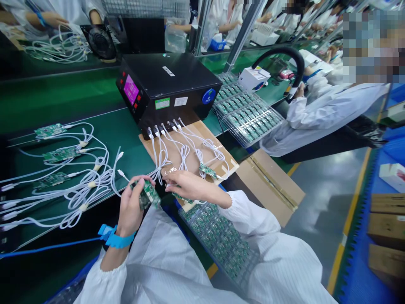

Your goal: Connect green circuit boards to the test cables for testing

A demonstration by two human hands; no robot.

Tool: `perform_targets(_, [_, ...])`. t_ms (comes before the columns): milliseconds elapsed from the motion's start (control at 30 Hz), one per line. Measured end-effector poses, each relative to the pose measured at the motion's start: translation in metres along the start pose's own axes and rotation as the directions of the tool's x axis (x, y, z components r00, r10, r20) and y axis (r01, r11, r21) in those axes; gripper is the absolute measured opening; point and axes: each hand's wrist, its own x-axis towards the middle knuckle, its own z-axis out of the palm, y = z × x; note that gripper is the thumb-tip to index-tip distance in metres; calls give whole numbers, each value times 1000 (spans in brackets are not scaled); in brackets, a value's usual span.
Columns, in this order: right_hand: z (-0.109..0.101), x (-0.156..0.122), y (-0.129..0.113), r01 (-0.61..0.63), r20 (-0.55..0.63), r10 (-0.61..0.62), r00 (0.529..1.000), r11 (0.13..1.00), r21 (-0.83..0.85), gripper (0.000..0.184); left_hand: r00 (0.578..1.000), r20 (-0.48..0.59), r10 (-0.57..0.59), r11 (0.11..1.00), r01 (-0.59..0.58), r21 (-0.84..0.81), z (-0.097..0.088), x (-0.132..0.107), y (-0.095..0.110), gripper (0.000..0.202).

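Observation:
My left hand [131, 209], with a blue wrist strap [118, 238], is closed around green circuit boards [148, 195], at least one, held at the front edge of the bench. My right hand [186, 185] reaches in from the right with its fingers curled together by the white cables [161, 166]. What its fingertips grip is hidden. Just below that hand, part of another green circuit board [181, 196] shows on the cardboard. A further circuit board [208, 171] lies on the cardboard sheet [202, 131] to the right, among the white cables.
A black box with a pink screen [131, 89] feeds the cables. Cabled boards [61, 155] lie at left. A clear tray of boards [221, 242] sits below my right arm; stacked trays [253, 122] stand behind. A co-worker's white sleeve [316, 114] is at right.

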Motion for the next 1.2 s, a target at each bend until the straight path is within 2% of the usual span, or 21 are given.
perform_targets(100, [0,7,-1,22,-6,-23,1000,997,-78,16,969,100,-225,974,220,62,-6,-18,-10,45])
perform_targets(200, [3,10,-5,56,-28,-62,998,977,-205,10,932,139,-334,941,324,94,0,-32,-21,59])
perform_targets(300, [7,5,-11,-112,-136,72,988,945,-307,23,924,144,-355,935,349,69,11,-39,-26,71])
perform_targets(367, [8,-1,-14,-254,-214,196,957,923,-289,36,919,140,-370,929,367,46,16,-41,-27,72])
perform_targets(400, [8,-5,-14,-284,-227,226,947,922,-265,40,920,132,-369,929,368,36,17,-42,-27,71])
perform_targets(467, [9,-13,-12,-234,-197,190,962,943,-235,38,934,107,-342,939,342,15,16,-45,-28,66])
perform_targets(567, [13,-21,-4,-36,-89,12,996,962,-271,27,962,81,-261,965,262,-5,10,-47,-32,55])
perform_targets(633, [19,-23,-1,28,-65,-52,997,943,-332,21,976,90,-197,978,189,85,6,-45,-34,49])
perform_targets(733, [29,-22,-2,-51,-171,-30,985,892,-450,22,993,118,-30,939,-13,344,3,-35,-37,47])
perform_targets(833, [38,-21,-6,-160,-278,14,961,845,-510,25,981,177,81,870,-156,468,4,-22,-35,41])
perform_targets(933, [44,-23,-10,-198,-287,45,957,823,-532,17,967,241,83,840,-198,505,6,-14,-31,35])
perform_targets(1067, [48,-29,-11,-260,-301,97,949,784,-564,8,932,362,-10,840,-189,510,13,-14,-25,37])
perform_targets(1200, [49,-33,-8,-260,-317,103,943,822,-507,7,906,423,-27,833,-214,511,19,-16,-22,29])
